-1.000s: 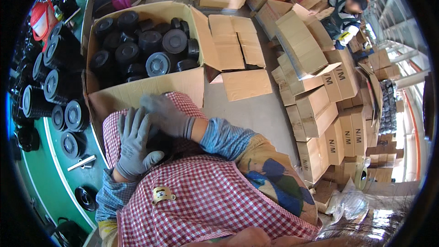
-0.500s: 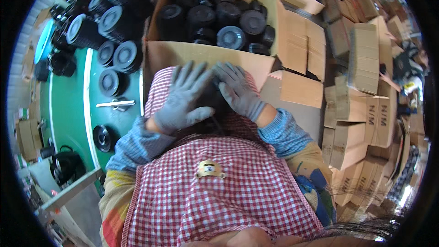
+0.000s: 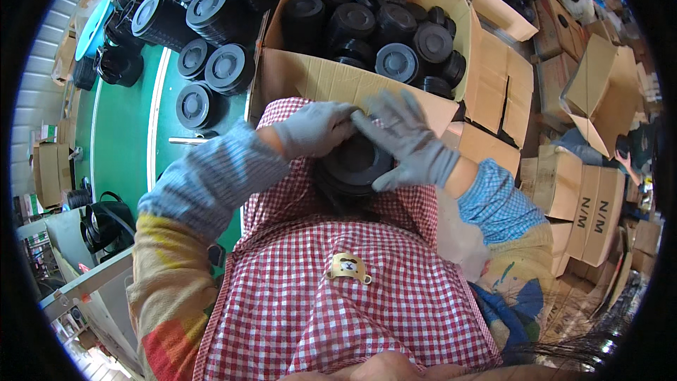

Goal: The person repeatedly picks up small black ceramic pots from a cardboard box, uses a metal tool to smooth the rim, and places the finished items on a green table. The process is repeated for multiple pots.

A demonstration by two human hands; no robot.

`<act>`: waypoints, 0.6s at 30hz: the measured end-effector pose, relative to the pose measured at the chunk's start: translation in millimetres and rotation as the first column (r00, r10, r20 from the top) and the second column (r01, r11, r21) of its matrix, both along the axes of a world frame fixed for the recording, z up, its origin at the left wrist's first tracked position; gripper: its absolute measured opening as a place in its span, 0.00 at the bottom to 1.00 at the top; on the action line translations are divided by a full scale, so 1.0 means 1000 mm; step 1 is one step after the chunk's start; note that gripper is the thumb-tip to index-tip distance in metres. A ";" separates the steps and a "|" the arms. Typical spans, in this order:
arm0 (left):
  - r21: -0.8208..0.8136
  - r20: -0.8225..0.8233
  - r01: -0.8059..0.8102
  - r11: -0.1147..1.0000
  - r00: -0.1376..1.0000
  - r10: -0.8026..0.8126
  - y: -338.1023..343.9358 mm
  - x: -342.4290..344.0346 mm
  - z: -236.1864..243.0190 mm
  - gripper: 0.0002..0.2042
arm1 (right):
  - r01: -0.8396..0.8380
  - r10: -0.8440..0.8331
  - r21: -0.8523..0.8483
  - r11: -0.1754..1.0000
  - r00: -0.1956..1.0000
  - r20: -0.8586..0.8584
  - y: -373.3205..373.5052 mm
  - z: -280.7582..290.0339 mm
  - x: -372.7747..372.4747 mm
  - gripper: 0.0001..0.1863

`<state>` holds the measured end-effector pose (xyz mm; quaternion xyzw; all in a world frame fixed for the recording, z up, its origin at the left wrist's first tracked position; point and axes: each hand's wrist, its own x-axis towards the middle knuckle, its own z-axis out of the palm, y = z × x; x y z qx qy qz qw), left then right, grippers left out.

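Observation:
A stack of round black lids or trays [image 3: 355, 162] stands in my lap against the checked apron; its lower part is in shadow. My left hand [image 3: 317, 129], in a grey glove, is closed with curled fingers at the stack's far left edge. What lies in those fingers, if anything, is hidden. My right hand [image 3: 412, 141], gloved too, has its fingers spread over the far right of the stack, its thumb by the near right rim. The fingertips of both hands come close together above the stack.
Just ahead stands an open cardboard box [image 3: 317, 74] filled with stacks of black round pieces. More black stacks [image 3: 229, 69] stand on the green table [image 3: 127, 123] at the left, near a light-coloured bar [image 3: 187, 141]. Cardboard boxes [image 3: 589, 212] are piled at the right.
Both hands were spread open over the stack. My left hand has curled closed at its edge, and my right hand has shifted right, still open. The whole view has shifted too.

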<state>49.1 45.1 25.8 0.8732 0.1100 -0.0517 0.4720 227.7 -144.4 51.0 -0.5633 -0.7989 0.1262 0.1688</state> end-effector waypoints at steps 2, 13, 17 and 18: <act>-0.198 -0.100 -0.089 0.976 0.992 0.071 0.021 0.031 -0.026 0.19 | -0.205 0.209 0.111 0.972 0.977 -0.029 0.024 -0.006 -0.041 0.52; -0.103 -0.135 0.142 0.984 0.979 -0.156 0.004 0.058 -0.023 0.18 | -0.346 0.295 -0.086 0.934 0.886 -0.359 0.039 -0.028 -0.024 0.42; 0.209 -0.236 0.303 0.930 0.938 -0.252 -0.015 0.099 0.019 0.18 | -0.230 0.265 0.301 0.925 0.961 -0.080 0.040 -0.003 -0.072 0.32; 0.179 -0.174 0.339 0.924 0.935 -0.310 -0.010 0.090 0.019 0.17 | -0.202 0.240 0.404 0.892 0.970 -0.044 0.034 -0.006 -0.059 0.31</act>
